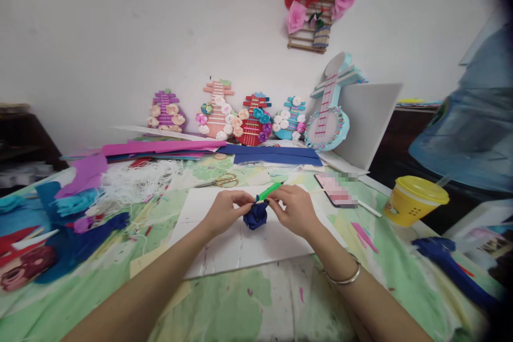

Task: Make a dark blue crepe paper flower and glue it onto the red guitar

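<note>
A dark blue crepe-paper flower [255,218] is held just above a white board [224,256] in front of me. My left hand [227,211] pinches its upper left edge between thumb and fingers. On the other side, my right hand [295,209] pinches the upper right edge. A bright green pen [271,191] slants up behind the flower, against the right fingers; its lower end is hidden by the flower. A metal bangle [348,276] circles my right wrist.
Gold-handled scissors [223,180] lie behind the board. White yarn [136,184] and coloured paper scraps spread at the left. To the right are a phone [334,191], a yellow-lidded cup [417,200] and a blue glue gun [449,262]. Several flower-decorated paper instruments [252,123] line the wall.
</note>
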### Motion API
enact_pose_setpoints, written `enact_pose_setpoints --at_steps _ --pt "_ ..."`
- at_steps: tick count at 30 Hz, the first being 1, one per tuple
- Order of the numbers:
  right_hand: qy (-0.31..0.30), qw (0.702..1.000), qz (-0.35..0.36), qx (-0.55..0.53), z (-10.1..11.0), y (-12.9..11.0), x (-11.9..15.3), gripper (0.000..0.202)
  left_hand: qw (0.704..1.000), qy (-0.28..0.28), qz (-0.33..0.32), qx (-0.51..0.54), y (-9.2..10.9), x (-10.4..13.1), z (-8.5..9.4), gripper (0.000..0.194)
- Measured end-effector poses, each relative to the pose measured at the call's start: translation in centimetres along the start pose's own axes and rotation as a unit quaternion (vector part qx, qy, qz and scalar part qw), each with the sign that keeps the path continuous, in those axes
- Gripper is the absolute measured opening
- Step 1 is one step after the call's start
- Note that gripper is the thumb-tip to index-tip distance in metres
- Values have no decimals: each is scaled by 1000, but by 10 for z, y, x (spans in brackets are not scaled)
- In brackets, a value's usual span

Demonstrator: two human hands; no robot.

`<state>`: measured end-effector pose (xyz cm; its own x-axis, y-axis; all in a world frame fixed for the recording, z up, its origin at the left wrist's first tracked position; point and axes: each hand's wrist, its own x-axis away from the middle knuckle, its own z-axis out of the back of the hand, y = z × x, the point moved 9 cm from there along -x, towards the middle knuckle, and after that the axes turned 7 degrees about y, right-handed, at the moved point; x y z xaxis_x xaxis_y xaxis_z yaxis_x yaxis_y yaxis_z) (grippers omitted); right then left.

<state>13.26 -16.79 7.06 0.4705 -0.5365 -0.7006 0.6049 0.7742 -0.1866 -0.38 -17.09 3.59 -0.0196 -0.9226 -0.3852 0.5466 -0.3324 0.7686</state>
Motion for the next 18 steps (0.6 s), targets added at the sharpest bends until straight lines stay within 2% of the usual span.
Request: enact_pose_setpoints --at_steps 7,14,18 --pt "44 999 7 6 0 -2 0 15 1000 9 1 -21 3 3 -1 15" --pt "28 1000 -1 10 -2 -4 2 3 999 27 2 -20 4 3 1 13" --pt "15 1000 19 17 -4 -7 3 7 999 33 23 -6 2 4 2 9"
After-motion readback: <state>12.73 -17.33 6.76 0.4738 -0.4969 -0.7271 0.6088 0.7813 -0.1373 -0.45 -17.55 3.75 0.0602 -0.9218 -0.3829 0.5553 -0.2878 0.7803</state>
